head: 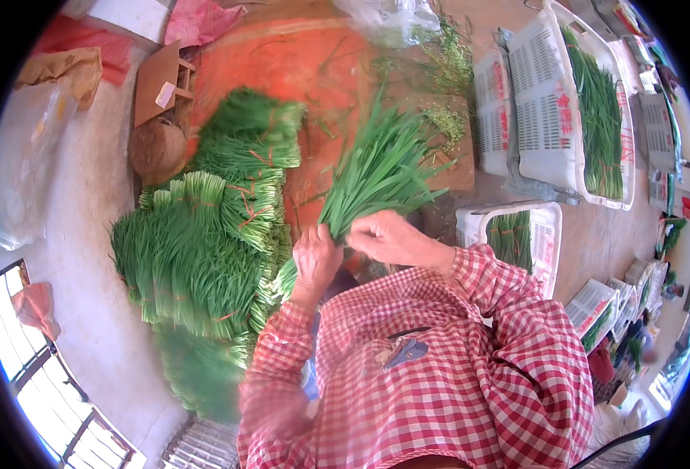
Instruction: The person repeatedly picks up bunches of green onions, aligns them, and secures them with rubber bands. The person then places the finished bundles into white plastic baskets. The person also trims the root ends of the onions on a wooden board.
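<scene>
My left hand (317,258) is wrapped around a bunch of garlic chives (368,170). The green leaves fan out away from me, and the pale stem ends stick out below on the left side. Close against the right side of the bunch is my right hand (389,237), its fingers curled in by the stems. Whether it pinches anything is hidden. To the left lies a big heap of tied chive bundles (187,264), layered in rows, with orange bands around their pale stems.
White plastic crates (538,111) with chives stand at the right, and a smaller crate (547,252) sits near my right elbow. Loose trimmings (447,64) lie beyond the bunch. A wooden stool (157,85) lies tipped by the left wall. A person (606,357) is far right.
</scene>
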### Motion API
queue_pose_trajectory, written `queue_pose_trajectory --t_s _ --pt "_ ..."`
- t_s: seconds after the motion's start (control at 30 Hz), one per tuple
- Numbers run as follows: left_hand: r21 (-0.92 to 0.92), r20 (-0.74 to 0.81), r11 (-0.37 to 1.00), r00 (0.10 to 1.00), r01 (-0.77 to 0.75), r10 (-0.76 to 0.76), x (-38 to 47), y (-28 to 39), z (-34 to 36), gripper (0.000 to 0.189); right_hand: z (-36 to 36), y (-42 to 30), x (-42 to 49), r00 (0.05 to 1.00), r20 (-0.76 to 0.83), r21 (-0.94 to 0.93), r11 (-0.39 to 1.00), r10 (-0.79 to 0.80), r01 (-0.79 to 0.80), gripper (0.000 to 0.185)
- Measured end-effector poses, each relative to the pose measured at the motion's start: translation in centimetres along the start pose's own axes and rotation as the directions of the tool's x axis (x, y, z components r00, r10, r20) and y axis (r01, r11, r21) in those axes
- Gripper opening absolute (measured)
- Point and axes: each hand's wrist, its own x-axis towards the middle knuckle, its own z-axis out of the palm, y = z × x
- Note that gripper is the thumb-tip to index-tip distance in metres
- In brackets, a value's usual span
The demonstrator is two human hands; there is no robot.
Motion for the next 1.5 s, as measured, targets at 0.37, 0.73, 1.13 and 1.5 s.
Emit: queue_pose_trajectory --t_s 0.37,0.73,1.13,1.5 --pt "-0.587 0.22 0.726 0.934 0.358 -0.282 -0.9 -2.7 -0.4 0.031 -8.6 -0.9 -4.4 0.862 -0.405 -0.686 0.725 -0.305 -0.066 0.01" --pt "-0.897 0.417 -0.051 0.802 0.439 -0.427 0.2 1.1 -4.4 0.03 -4.2 2.2 -0.3 0.905 -0.13 -0.868 0.488 -0.405 0.094 0.029" --pt "-0.813 0.439 0.189 0.792 0.551 -0.424 -0.2 1.6 -4.0 0.027 -6.5 -4.5 1.8 0.799 0.063 -0.943 0.226 -0.598 0.244 0.022" --pt "-0.827 0.343 0.315 0.861 0.466 -0.376 -0.7 0.7 -3.7 0.026 -9.9 -7.5 0.5 0.848 -0.49 -0.061 0.978 -0.202 0.198 0.01"
